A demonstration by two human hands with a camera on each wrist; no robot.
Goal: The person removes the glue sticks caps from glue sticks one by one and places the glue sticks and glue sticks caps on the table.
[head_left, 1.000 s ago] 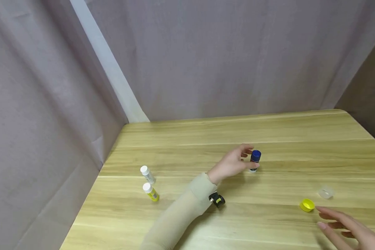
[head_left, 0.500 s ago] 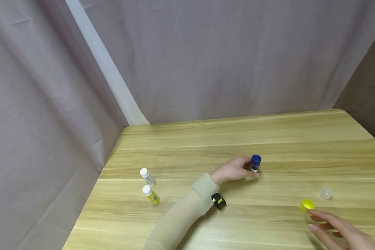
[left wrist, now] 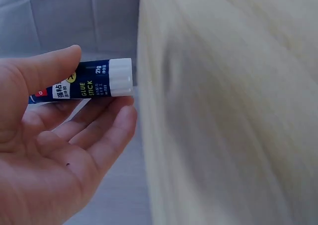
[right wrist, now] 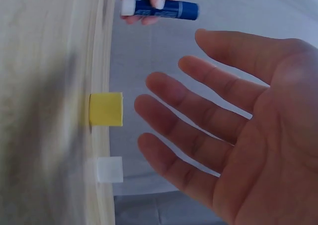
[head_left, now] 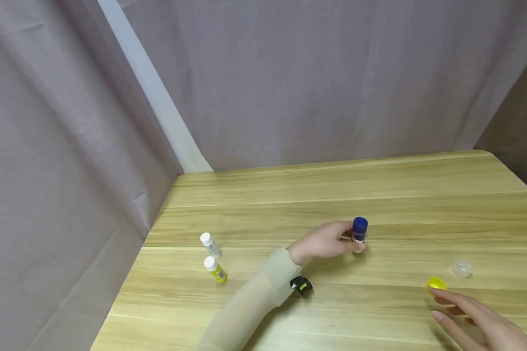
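Observation:
In the head view, my left hand holds a dark blue glue stick upright between thumb and fingers. Its blue cap end points up. The left wrist view shows the printed label on the glue stick and a narrow gap between its white base and the table. My right hand hovers at the lower right with fingers apart and nothing in them. Just beyond its fingertips lies a yellow cap, with a translucent cap behind it. In the right wrist view, the open palm faces the yellow cap.
Two more glue sticks with white tops stand at the left of the wooden table: a white one and a yellow one. Grey curtains hang behind and to the left.
My left fingers have closed in around the blue glue stick, where they stood looser before. My right hand has drifted slightly left, closer to the yellow cap.

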